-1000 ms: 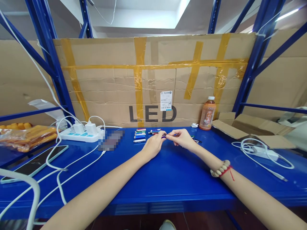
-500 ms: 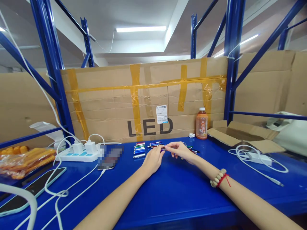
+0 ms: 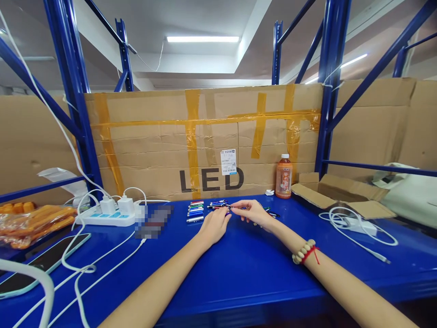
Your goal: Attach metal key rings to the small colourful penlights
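Observation:
On the blue shelf top, my left hand (image 3: pixel 214 226) lies with its fingers closed around a small, dark, slim pen, mostly hidden by the fingers. My right hand (image 3: pixel 251 211) meets it from the right, its thumb and forefinger pinched at the pen's end. To the left of my left hand, several short coloured pen barrels (image 3: pixel 195 212) lie side by side in a column. Just behind the fingers are several pens (image 3: pixel 218 203) in blue and dark tones. More pens (image 3: pixel 272 212) lie partly covered by my right hand.
A bottle of orange-red drink (image 3: pixel 284 176) stands at the back beside an open cardboard box (image 3: pixel 341 196). A white charger with cable (image 3: pixel 360 225) lies right. On the left are a power strip (image 3: pixel 109 218), a pixelated phone (image 3: pixel 155 222), another phone (image 3: pixel 51 259) and loose cables.
The view has shifted slightly. My right fingertips have drawn a little back from my left fingers, and both hands stay at the same spot over the pens.

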`<act>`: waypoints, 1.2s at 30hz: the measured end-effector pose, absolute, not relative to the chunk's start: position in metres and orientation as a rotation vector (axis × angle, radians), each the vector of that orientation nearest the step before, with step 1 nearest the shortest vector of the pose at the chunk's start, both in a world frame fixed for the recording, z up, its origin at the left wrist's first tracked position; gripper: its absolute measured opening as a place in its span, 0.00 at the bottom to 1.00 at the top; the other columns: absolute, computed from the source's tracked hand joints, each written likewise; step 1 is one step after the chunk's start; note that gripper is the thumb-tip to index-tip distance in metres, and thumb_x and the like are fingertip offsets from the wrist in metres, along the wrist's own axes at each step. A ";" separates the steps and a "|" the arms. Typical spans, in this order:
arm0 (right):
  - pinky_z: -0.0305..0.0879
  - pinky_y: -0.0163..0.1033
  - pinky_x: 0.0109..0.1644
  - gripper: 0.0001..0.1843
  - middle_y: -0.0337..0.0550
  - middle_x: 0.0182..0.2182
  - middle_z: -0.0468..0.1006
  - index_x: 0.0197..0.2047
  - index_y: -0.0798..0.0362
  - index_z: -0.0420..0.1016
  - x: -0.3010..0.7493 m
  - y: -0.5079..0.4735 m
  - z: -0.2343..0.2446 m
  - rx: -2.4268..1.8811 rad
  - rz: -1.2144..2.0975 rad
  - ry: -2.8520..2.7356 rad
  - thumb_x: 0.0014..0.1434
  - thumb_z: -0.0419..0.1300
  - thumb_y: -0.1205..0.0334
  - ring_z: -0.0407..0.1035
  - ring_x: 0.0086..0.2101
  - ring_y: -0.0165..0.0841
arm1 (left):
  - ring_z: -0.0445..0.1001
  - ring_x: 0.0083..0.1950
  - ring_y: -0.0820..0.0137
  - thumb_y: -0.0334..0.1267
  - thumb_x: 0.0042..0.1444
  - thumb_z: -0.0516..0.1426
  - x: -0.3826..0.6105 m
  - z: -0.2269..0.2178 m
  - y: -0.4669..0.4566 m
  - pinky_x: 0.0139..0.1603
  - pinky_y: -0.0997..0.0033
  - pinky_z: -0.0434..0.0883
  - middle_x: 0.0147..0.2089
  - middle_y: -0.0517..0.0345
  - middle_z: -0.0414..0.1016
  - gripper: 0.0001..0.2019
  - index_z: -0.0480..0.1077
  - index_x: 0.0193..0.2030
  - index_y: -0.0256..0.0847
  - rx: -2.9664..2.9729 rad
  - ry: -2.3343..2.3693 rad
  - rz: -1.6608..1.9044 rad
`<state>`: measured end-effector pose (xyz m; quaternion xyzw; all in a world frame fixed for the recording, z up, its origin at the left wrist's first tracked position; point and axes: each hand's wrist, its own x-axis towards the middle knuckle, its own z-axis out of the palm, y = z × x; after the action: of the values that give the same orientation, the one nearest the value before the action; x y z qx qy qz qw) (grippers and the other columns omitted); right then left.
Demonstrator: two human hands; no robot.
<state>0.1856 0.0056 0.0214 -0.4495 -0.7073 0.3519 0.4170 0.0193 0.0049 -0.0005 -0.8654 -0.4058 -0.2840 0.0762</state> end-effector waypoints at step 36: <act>0.66 0.32 0.23 0.09 0.42 0.18 0.72 0.27 0.56 0.73 0.237 0.014 0.033 -2.238 0.527 -1.733 0.42 0.64 0.61 0.68 0.18 0.29 | 0.70 0.43 0.65 0.40 0.61 0.41 0.019 -0.001 0.004 0.42 0.68 0.66 0.43 0.54 0.71 0.11 0.59 0.44 0.40 -2.587 -1.259 -0.715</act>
<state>0.2373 0.0145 0.0334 -0.7706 -0.5968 0.1814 0.1309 0.0190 0.0044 -0.0013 -0.8692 -0.4229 -0.2403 0.0885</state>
